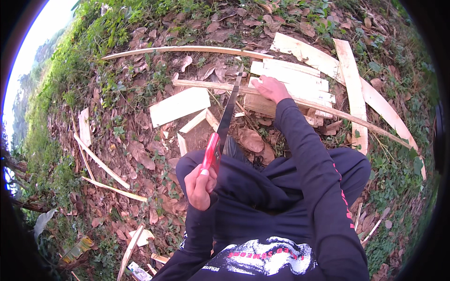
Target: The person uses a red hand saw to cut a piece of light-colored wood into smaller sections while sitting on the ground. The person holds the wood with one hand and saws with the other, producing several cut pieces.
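Note:
My left hand (pixel 200 186) is closed round the red handle of a hand saw (pixel 228 110). The blade points away from me and crosses a long thin wooden strip (pixel 337 112) near its left end; whether the teeth touch the wood I cannot tell. Just right of the blade, my right hand (pixel 271 89) grips the strip from above, its fingertips partly hidden. Beneath the strip lies a stack of pale boards (pixel 286 75). A squarish thin board (pixel 180 107) and a short angled wood piece (pixel 193 122) rest on the ground left of the saw.
My bent legs (pixel 318 168) frame the work area. A long curved board (pixel 384 107) and a straight plank (pixel 354 93) lie at the right. Another long strip (pixel 187 48) stretches along the far side. Loose offcuts (pixel 101 159) lie at the left among dry leaves and green plants.

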A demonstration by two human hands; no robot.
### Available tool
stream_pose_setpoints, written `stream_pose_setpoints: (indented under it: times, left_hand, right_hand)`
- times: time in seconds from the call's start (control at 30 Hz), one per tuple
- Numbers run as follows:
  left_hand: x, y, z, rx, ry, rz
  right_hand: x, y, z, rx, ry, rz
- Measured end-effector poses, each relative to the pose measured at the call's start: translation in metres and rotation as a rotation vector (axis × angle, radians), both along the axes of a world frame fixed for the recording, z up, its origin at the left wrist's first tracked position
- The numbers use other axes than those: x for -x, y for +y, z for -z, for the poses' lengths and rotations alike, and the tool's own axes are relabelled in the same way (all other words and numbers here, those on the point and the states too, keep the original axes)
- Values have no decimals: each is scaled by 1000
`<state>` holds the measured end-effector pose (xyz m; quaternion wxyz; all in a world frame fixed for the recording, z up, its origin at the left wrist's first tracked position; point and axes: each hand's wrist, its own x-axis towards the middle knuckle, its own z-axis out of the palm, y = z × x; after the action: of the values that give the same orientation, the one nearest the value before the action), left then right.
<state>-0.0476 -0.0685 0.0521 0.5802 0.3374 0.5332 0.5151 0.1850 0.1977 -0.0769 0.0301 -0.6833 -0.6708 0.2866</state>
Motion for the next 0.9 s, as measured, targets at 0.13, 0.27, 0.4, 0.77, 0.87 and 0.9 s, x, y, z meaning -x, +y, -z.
stream_pose_setpoints:
  times: [0.13, 0.27, 0.4, 0.77, 0.87, 0.9]
  left_hand:
    - [-1, 5, 7, 27, 18, 0]
    - [-5, 27, 20, 11, 16, -11]
    - [-12, 53, 33, 11, 6, -41]
    - [-40, 131, 48, 10, 114, -21]
    - [-41, 142, 56, 7, 99, 13]
    - [-41, 141, 57, 12, 95, 22]
  right_hand:
    - [0, 13, 16, -21, -32, 162]
    - [0, 24, 19, -78, -80, 206]
    - [-3, 39, 32, -137, -78, 195]
    - [1, 45, 29, -55, -99, 205]
    - [-4, 55, 26, 20, -84, 260]
    - [-6, 56, 28, 23, -81, 279]
